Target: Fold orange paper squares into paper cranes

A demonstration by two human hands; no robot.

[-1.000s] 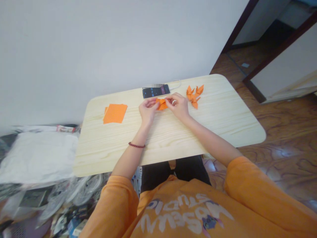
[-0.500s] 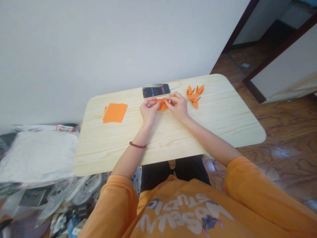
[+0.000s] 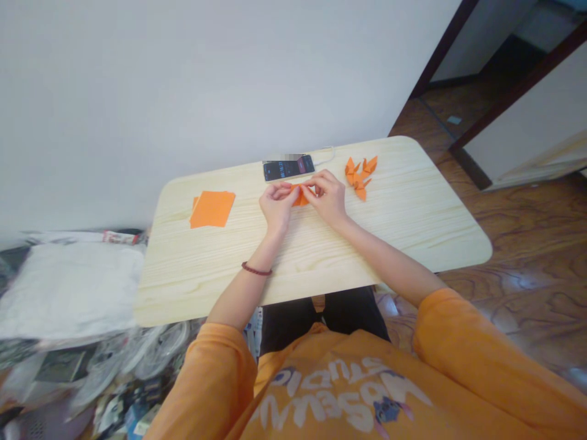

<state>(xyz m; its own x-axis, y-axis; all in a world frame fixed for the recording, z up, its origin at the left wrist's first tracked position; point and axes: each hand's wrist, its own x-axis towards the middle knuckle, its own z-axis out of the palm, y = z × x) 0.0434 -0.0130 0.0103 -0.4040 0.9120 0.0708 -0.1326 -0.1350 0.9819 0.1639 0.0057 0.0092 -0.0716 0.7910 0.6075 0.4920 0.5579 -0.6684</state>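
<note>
A partly folded piece of orange paper [image 3: 301, 198] is held between my two hands near the middle of the table. My left hand [image 3: 277, 203] pinches its left side between thumb and fingers. On the other side, my right hand [image 3: 326, 194] grips the paper the same way, thumb close to the left thumb. Fingers cover much of the paper, so its exact folds are hidden. To the right lie several folded orange paper figures [image 3: 358, 178] in a cluster. Square sheets of orange paper [image 3: 213, 209] sit stacked, slightly askew, on the left.
A phone [image 3: 288, 168] with a lit screen and a white cable [image 3: 326, 157] lies just beyond my hands. The pale wooden table [image 3: 312, 263] stands against a white wall [image 3: 206, 79]. Bags and boxes fill the floor at lower left; a doorway is at upper right.
My thumbs have drawn slightly closer together on the orange paper, and the right hand has shifted a little left. The stack and the folded figures have stayed put.
</note>
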